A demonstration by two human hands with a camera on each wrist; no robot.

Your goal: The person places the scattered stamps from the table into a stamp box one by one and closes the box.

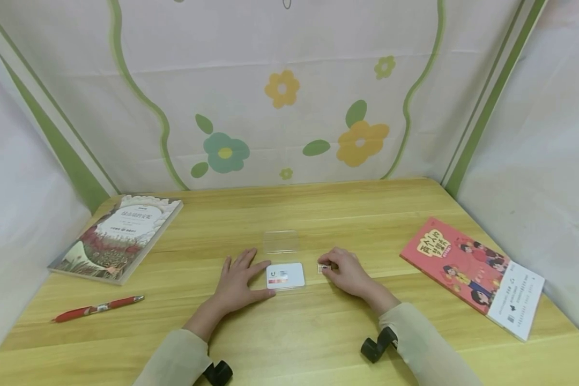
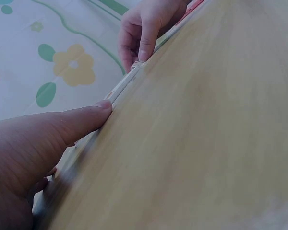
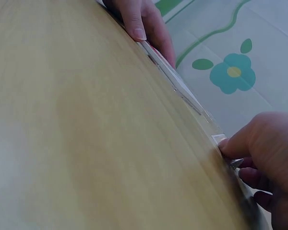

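One white, round-cornered card (image 1: 293, 275)

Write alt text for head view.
A person's left hand rests at a white logo card on a wooden table while the right hand pinches a small printed piece. Clear plastic lies beyond the card; a paperback and red pen are at left, a red-and-white book at right.
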